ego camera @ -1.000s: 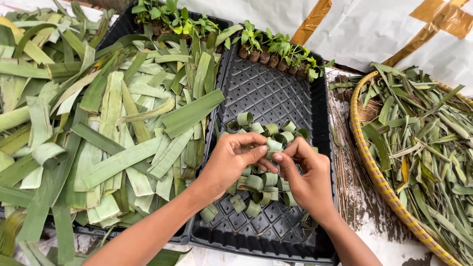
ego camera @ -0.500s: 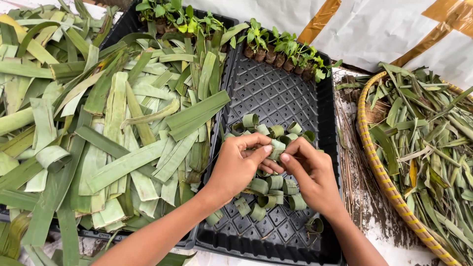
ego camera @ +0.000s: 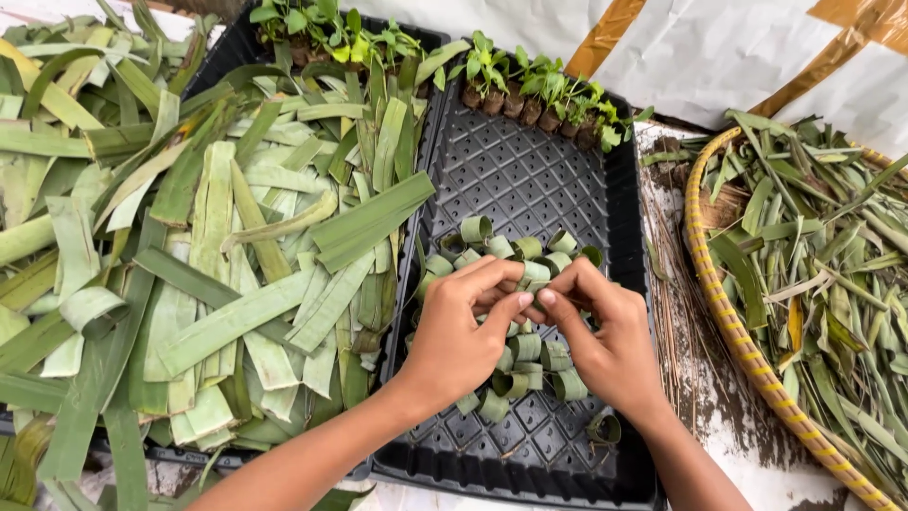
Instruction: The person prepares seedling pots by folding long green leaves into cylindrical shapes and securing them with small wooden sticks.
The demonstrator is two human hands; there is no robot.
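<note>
Hiding part of the leaf rings point(ego camera: 530, 355) on the black tray point(ego camera: 530, 180) — left hand point(ego camera: 459, 331) and right hand point(ego camera: 605, 345) covering the middle of the cluster, fingertips meeting over something too small to tell. Running off the picture's left edge, left of the tray: the cut leaf strips point(ego camera: 189, 265). Getting cut off at the right edge, right of the tray — the woven basket point(ego camera: 733, 322) and its leaves. Losing their tops at the upper edge, behind the tray: the seedlings point(ego camera: 530, 85).
</note>
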